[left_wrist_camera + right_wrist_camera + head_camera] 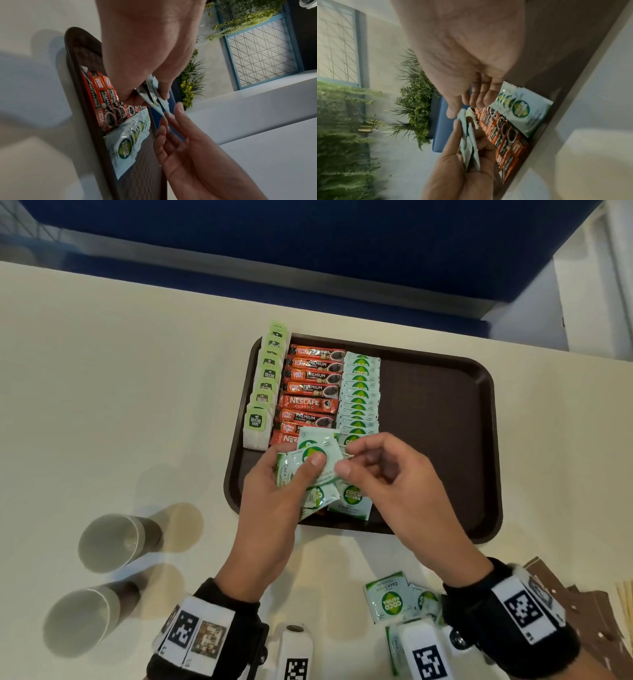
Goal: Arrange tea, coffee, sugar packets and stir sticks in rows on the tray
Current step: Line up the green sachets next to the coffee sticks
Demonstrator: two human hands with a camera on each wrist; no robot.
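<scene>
Cream table (102, 392) bears a brown tray (442, 446) whose right half lies bare. On the tray's left part run three rows from far to near: tea bags (265, 386) along the left rim, coffee sticks (313, 390) beside them, then sugar packets (359, 392), overlapped like tiles. Two paper cups (118, 537) lie on their sides on the table, near left. More sugar packets, a loose pile (394, 599), sit on the table near the right wrist, with brown packets (589, 611) and pale stir sticks (627, 604) at the near right edge.

Over the tray's near left part, the left hand (274, 501) grips a fanned bunch of packets (308, 470), thumb pressed on top, fingers curled beneath. The right hand (387, 474) meets it, thumb and forefinger pinching the bunch's right edge, other fingers loosely bent. One single packet (352, 501) lies flat on the tray just under the hands.
</scene>
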